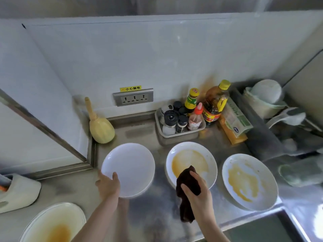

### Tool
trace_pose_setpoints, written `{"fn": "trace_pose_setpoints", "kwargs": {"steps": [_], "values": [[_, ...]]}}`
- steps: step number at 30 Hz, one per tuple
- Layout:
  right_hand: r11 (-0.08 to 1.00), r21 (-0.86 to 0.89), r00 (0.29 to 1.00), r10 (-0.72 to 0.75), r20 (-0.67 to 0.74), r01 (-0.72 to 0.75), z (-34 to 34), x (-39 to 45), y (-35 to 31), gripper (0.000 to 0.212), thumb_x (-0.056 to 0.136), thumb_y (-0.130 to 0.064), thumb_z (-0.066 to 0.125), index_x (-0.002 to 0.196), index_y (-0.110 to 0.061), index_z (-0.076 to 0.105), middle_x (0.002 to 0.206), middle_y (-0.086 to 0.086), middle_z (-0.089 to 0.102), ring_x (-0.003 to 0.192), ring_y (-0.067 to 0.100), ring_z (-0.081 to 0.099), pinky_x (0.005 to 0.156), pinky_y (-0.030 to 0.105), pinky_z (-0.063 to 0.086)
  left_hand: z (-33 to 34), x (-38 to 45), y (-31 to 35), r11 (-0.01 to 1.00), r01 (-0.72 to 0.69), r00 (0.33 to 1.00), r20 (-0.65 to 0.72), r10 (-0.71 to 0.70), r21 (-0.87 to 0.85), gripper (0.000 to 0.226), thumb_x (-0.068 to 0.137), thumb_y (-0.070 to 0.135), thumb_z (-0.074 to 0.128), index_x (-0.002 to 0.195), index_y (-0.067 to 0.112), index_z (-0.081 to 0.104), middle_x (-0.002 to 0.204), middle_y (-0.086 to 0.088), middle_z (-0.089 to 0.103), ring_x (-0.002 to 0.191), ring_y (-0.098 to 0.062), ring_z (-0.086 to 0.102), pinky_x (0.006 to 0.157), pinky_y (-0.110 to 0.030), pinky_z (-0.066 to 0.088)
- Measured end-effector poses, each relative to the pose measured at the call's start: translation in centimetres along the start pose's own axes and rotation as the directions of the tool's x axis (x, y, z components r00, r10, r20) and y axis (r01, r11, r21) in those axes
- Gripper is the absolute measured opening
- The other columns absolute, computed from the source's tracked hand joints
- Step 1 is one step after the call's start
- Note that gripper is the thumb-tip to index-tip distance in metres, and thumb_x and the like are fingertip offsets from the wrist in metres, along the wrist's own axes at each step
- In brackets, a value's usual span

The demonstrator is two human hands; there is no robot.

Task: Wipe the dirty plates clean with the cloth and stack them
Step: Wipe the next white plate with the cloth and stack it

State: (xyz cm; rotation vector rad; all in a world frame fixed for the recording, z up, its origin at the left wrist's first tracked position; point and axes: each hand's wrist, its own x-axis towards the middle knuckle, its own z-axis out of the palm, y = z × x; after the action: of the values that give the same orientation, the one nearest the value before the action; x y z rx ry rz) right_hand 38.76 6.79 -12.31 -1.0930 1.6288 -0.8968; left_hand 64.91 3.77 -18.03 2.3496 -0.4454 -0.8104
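A stained plate (54, 224) sits at the bottom left edge of the steel counter (153, 224), its middle pooled with orange-brown sauce. Right of it and farther back, the left hand (108, 185) grips the near rim of the clean plate (128, 169), thumb on top of the rim and the other fingers curled beneath it; this plate is white and shows no marks. Behind the clean plate, a yellow gourd (100, 125) leans in the wall corner. Right of the clean plate lies the middle plate (191, 163), smeared with orange sauce over most of its well. The right hand (197, 193) is closed around a dark cloth (187, 187), fingers wrapped over it; the cloth's upper end lies over the near rim of the middle plate and its tail hangs down toward the counter. Behind the middle plate, a tray (180, 133) holds bottles and shakers. Right of the middle plate lies a third dirty plate (250, 180), streaked yellow, close to the sink (262, 229).
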Motion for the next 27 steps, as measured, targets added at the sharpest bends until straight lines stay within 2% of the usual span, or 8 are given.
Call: {"fn": "trace_pose_setpoints", "kwargs": {"steps": [5,8,10,14,17,19,23,27], "values": [[1.0,0.008,0.998,0.01,-0.069,-0.01,-4.6,-0.7,0.8,0.047,0.079,-0.012,0.073,0.115,-0.037,0.056,0.118,-0.015,0.056,0.113,0.007,0.052,0.099,0.03,0.041,1.0,-1.9,1.0,0.988,0.081,0.995,-0.073,-0.071,0.133,0.064,0.088,0.023,0.058,0.138,-0.003,0.028,0.141,-0.033,0.025,0.126,-0.048,0.031,0.103,-0.053,0.03],[0.998,0.039,0.99,0.051,-0.129,-0.046,-8.6,-1.1,1.8,0.047,0.078,-0.011,0.074,0.109,-0.042,0.056,0.119,-0.014,0.057,0.112,0.006,0.053,0.099,0.028,0.041,3.1,-5.9,2.6,0.958,-0.198,0.974,-0.07,0.217,0.207,0.059,0.086,0.012,0.059,0.137,-0.005,0.032,0.143,-0.031,0.027,0.129,-0.049,0.027,0.106,-0.054,0.024],[0.996,0.055,0.983,0.081,-0.162,-0.073,-11.6,-1.2,2.9,0.047,0.079,-0.011,0.073,0.107,-0.045,0.056,0.121,-0.01,0.059,0.111,0.006,0.055,0.099,0.032,0.044,5.8,-9.7,3.9,0.869,-0.436,0.896,0.026,0.443,0.236,0.052,0.085,0.007,0.06,0.131,-0.005,0.041,0.137,-0.031,0.036,0.128,-0.046,0.029,0.106,-0.054,0.024],[0.988,0.078,0.964,0.149,-0.22,-0.135,-17.5,-0.8,5.0,0.047,0.079,-0.013,0.072,0.109,-0.046,0.056,0.117,-0.008,0.062,0.108,0.008,0.058,0.099,0.036,0.045,11.8,-17.9,6.4,0.753,-0.653,0.741,0.277,0.612,0.083,0.027,0.085,0.004,0.058,0.112,0.001,0.055,0.109,-0.019,0.058,0.105,-0.037,0.051,0.088,-0.041,0.039],[0.979,0.127,0.95,0.186,-0.252,-0.158,-20.9,-0.2,6.7,0.044,0.079,-0.012,0.073,0.11,-0.039,0.059,0.114,-0.01,0.064,0.107,0.008,0.058,0.098,0.035,0.045,16.0,-23.8,6.1,0.821,-0.571,0.673,0.564,0.479,-0.015,0.008,0.091,0.017,0.053,0.092,0.024,0.05,0.085,0.002,0.062,0.079,-0.027,0.064,0.075,-0.038,0.05],[0.974,0.148,0.942,0.208,-0.265,-0.174,-22.4,0.2,7.7,0.042,0.079,-0.012,0.073,0.11,-0.036,0.059,0.113,-0.009,0.064,0.107,0.009,0.058,0.096,0.033,0.045,18.8,-26.6,5.0,0.878,-0.477,0.681,0.647,0.342,0.038,0.008,0.091,0.025,0.055,0.086,0.024,0.048,0.082,0.003,0.063,0.067,-0.022,0.066,0.07,-0.038,0.052],[0.966,0.168,0.941,0.233,-0.244,-0.195,-24.1,1.5,9.1,0.045,0.077,-0.015,0.075,0.116,-0.03,0.058,0.116,-0.004,0.062,0.106,0.009,0.058,0.09,0.026,0.043,22.6,-29.5,3.9,0.98,-0.187,0.796,0.595,0.113,0.064,0.025,0.091,0.023,0.055,0.101,0.005,0.041,0.08,-0.012,0.064,0.051,-0.023,0.058,0.055,-0.03,0.044],[0.971,0.092,0.971,0.228,-0.066,-0.221,-23.9,3.2,8.9,0.072,0.06,-0.032,0.081,0.126,-0.028,0.05,0.121,-0.002,0.051,0.112,0.012,0.051,0.09,0.026,0.042,24.3,-30.0,3.5,0.998,-0.064,0.886,0.461,0.053,0.008,0.018,0.091,0.015,0.056,0.094,0.005,0.041,0.091,-0.018,0.065,0.063,-0.027,0.067,0.057,-0.036,0.055]]}}
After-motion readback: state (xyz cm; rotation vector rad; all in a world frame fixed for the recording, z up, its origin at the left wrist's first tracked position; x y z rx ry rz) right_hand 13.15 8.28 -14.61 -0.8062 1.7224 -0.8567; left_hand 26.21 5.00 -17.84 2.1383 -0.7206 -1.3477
